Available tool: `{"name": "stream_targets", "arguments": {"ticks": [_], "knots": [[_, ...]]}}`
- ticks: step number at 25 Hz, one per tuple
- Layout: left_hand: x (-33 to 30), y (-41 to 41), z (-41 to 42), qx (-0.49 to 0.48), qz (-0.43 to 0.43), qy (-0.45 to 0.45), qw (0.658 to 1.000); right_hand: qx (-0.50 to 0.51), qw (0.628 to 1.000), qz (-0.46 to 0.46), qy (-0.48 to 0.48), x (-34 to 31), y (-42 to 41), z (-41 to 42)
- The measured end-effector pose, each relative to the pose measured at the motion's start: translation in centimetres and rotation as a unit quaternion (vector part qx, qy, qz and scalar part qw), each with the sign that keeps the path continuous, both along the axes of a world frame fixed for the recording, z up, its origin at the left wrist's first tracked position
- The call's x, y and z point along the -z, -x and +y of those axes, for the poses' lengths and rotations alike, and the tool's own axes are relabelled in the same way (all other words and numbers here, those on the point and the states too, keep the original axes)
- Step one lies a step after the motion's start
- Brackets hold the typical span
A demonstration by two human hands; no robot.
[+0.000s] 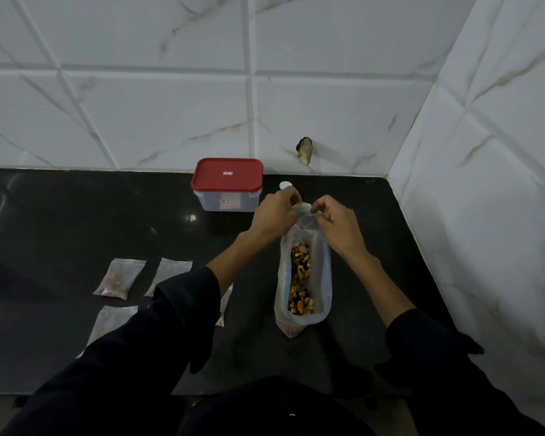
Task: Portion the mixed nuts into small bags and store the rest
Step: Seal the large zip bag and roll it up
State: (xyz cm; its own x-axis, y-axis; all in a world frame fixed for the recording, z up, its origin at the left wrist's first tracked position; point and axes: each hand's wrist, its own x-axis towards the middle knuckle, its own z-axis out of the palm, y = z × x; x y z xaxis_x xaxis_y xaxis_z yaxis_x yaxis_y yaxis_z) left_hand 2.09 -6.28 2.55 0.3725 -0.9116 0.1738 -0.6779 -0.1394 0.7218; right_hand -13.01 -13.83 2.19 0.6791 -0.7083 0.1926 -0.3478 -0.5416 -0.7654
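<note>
Two hands on nut bag top

Far top edge of the big bag (pixel 304 278) is pinched by left hand (pixel 276 212) and right hand (pixel 332 220), fingers curled on the plastic. Mixed nuts (pixel 300 278) are seen inside, below the fingers. Small bags (pixel 120 277) are laid left of the fingers. Red-lidded box (pixel 227 184) is set just beyond the left fingers, lid on.

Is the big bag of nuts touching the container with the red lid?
Apart. The head view shows bare black counter between the container and the big bag, whose top both hands pinch.
</note>
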Motion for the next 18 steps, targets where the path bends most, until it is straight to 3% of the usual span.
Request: {"name": "stream_targets", "arguments": {"ticks": [2, 4, 7, 9, 13, 16, 18], "knots": [[-0.1, -0.2, 0.1, -0.012, 0.016, -0.033, 0.999, 0.019, 0.997, -0.016, -0.070, -0.1, 0.2, 0.1], [-0.2, -1.0, 0.5, -0.007, 0.144, -0.114, 0.983, 0.064, 0.979, -0.036, -0.189, 0.2, 0.6, 0.0], [-0.5, -1.9, 1.2, 0.002, 0.373, -0.185, 0.909, 0.118, 0.924, -0.021, -0.364, 0.5, 1.1, -0.7], [-0.2, -2.2, 1.0, -0.003, 0.466, -0.183, 0.866, 0.080, 0.877, -0.037, -0.473, 0.9, 1.2, -1.3], [0.3, -2.2, 0.2, 0.022, 0.483, -0.193, 0.854, 0.029, 0.783, -0.136, -0.606, 0.8, 1.2, -1.8], [0.1, -2.2, 0.1, 0.059, 0.495, -0.195, 0.845, 0.013, 0.755, -0.164, -0.634, 0.4, 1.3, -1.7], [0.0, -2.3, 0.3, 0.079, 0.509, -0.192, 0.836, 0.006, 0.755, -0.159, -0.636, 0.4, 1.5, -1.7]]}}
